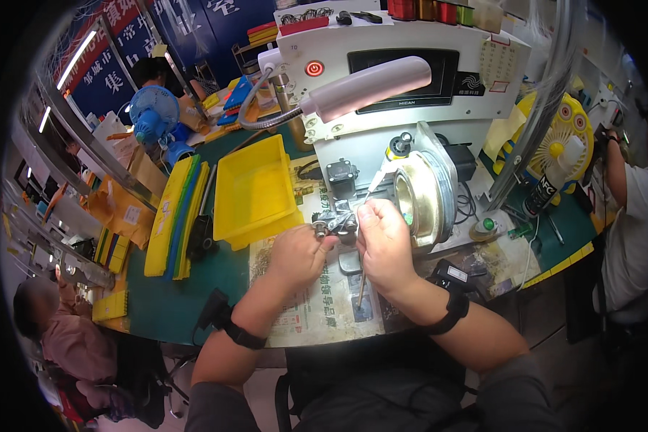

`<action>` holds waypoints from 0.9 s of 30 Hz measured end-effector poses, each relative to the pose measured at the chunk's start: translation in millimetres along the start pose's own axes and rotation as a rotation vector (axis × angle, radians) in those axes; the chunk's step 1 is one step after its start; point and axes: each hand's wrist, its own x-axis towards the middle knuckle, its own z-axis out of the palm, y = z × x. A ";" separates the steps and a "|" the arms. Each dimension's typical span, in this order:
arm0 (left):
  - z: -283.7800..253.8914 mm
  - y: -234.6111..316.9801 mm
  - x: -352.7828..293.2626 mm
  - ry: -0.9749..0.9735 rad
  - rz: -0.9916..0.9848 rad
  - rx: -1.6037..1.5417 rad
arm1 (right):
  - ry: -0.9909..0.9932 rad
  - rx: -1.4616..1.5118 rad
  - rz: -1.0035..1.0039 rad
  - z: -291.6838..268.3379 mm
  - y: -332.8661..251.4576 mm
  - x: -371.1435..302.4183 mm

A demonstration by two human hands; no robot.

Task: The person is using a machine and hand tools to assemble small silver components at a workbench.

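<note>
My left hand (294, 258) is closed, fingers curled in and thumb pointing right, against a small metal fixture (330, 222) on the front of a white bench machine (338, 138). What its fingers hold is hidden. My right hand (384, 237) pinches a thin stick-like tool (363, 277), whose lower end slants down over the paper-covered bench. Just right of that hand stands a large shiny metal ring-shaped wheel (429, 209). Above my fingers, a white tapered nozzle (383, 171) with a yellow and black top points down toward the fixture.
A pink-white lamp (371, 90) on a bendy neck hangs over the work. To the left are a yellow bin (255, 194) and stacked yellow, blue and green strips (176, 219). A yellow fan (554, 144) stands at right. Other people sit at both sides.
</note>
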 end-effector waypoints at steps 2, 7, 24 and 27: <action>-6.9 1.9 1.4 -0.159 -0.086 -0.059 | 0.035 0.013 0.001 2.0 -0.8 -0.1; -48.7 16.6 -6.1 -0.143 -0.209 -0.011 | 0.004 -0.015 0.118 -2.0 -14.0 -15.7; -20.1 83.3 15.5 0.193 -0.012 -0.369 | -0.155 0.135 0.319 -38.7 -46.5 -62.3; -15.0 81.8 17.9 0.254 0.043 -0.356 | -0.236 -0.310 0.107 -52.6 -69.6 -63.4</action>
